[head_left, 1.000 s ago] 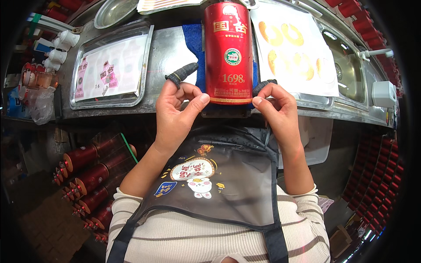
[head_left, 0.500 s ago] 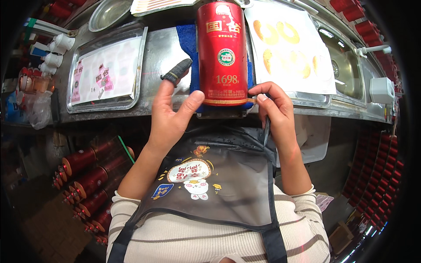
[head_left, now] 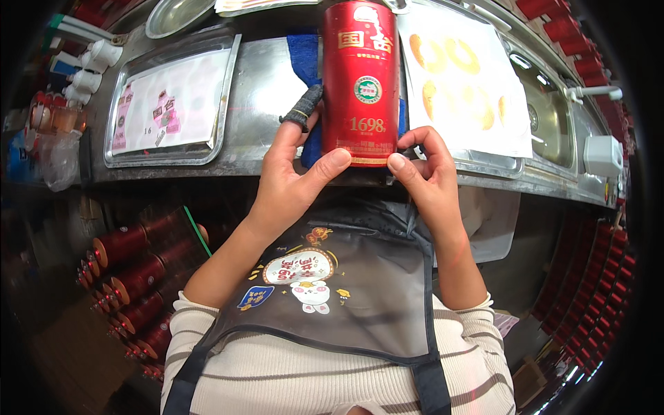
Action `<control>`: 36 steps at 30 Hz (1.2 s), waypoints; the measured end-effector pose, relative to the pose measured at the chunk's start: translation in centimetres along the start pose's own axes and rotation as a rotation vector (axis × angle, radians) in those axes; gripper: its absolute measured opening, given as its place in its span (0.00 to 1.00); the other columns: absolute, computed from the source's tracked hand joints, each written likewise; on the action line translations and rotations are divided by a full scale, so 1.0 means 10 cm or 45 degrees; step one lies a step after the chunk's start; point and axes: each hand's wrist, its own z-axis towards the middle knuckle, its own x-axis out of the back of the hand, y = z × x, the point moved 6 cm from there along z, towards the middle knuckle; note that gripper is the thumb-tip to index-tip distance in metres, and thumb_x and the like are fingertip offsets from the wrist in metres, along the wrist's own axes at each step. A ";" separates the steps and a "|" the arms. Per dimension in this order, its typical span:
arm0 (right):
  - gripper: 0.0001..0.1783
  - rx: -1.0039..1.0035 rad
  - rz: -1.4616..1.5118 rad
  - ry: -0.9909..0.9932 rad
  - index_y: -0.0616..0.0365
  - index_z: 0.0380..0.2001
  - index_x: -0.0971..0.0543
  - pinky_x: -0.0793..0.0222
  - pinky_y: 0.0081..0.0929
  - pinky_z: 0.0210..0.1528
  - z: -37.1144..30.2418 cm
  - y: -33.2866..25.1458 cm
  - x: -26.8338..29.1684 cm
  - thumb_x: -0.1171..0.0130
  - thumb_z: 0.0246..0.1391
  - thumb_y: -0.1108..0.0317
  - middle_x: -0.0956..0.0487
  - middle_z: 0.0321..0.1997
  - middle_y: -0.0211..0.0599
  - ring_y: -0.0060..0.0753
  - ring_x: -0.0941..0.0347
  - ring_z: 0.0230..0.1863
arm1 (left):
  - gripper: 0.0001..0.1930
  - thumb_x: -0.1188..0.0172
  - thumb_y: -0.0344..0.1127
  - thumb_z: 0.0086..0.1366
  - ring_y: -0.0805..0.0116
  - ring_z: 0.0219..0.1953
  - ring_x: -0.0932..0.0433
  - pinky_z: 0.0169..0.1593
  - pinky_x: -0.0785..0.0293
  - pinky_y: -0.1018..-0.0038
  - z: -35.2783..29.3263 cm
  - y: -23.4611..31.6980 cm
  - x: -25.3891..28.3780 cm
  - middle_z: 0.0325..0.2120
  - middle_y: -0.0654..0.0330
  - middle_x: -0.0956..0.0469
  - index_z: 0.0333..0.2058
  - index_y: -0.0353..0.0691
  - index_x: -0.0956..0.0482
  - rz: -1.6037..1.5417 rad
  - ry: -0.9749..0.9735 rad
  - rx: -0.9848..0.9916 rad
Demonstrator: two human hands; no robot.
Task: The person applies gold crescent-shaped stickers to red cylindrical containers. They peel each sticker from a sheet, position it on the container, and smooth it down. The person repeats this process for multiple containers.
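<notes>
A glossy red bottle (head_left: 362, 104) with gold and white print and a round green emblem lies along a blue cloth (head_left: 304, 59). A narrow gold strip (head_left: 366, 160) runs across its lower edge. My left hand (head_left: 294, 159) grips the bottle's lower left: the thumb presses the front near the strip, and the index finger, in a dark finger sleeve (head_left: 302, 108), lies along the side. At the lower right corner my right hand (head_left: 429, 166) is closed on the bottle, thumb on the strip's end and fingers curled at the side. The bottle's underside is hidden.
A metal tray (head_left: 228, 104) with pink label pieces stands left. White sheets (head_left: 484, 76) with orange curved labels lie right, before a steel sink (head_left: 553, 131). White spools (head_left: 86, 79) stand far left. Racks of red bottles (head_left: 135, 280) fill the space below the counter's edge.
My left hand has moved right and now grips the bottle's side. My right hand has drawn in from the strip's loose end onto the bottle's corner. The bottle appears slightly further right.
</notes>
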 end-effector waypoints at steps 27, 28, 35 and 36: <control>0.18 -0.061 -0.152 -0.011 0.56 0.44 0.33 0.44 0.09 0.29 -0.05 -0.14 -0.02 0.35 0.60 0.67 0.21 0.36 0.30 0.09 0.34 0.29 | 0.30 0.43 0.36 0.69 0.56 0.69 0.41 0.72 0.59 0.57 -0.17 -0.14 -0.12 0.63 0.43 0.37 0.63 0.27 0.41 -0.108 0.133 -0.029; 0.18 -0.059 -0.172 -0.019 0.56 0.44 0.33 0.46 0.08 0.27 -0.04 -0.13 0.00 0.35 0.60 0.66 0.21 0.36 0.29 0.08 0.35 0.27 | 0.30 0.45 0.33 0.69 0.59 0.70 0.41 0.71 0.55 0.61 -0.17 -0.16 -0.11 0.66 0.44 0.39 0.65 0.26 0.43 -0.243 0.117 0.008; 0.18 -0.064 -0.153 0.009 0.55 0.44 0.33 0.51 0.09 0.23 -0.05 -0.13 -0.02 0.34 0.59 0.65 0.22 0.33 0.24 0.06 0.39 0.24 | 0.23 0.45 0.29 0.65 0.47 0.69 0.40 0.71 0.52 0.53 -0.27 0.03 0.07 0.70 0.37 0.45 0.58 0.31 0.30 0.253 0.167 -0.274; 0.18 -0.063 -0.151 0.018 0.55 0.44 0.33 0.51 0.09 0.23 -0.05 -0.11 -0.03 0.34 0.59 0.65 0.23 0.33 0.24 0.06 0.39 0.23 | 0.22 0.43 0.31 0.63 0.42 0.69 0.40 0.71 0.54 0.50 -0.32 0.18 0.04 0.69 0.35 0.45 0.56 0.33 0.25 0.724 0.148 -0.457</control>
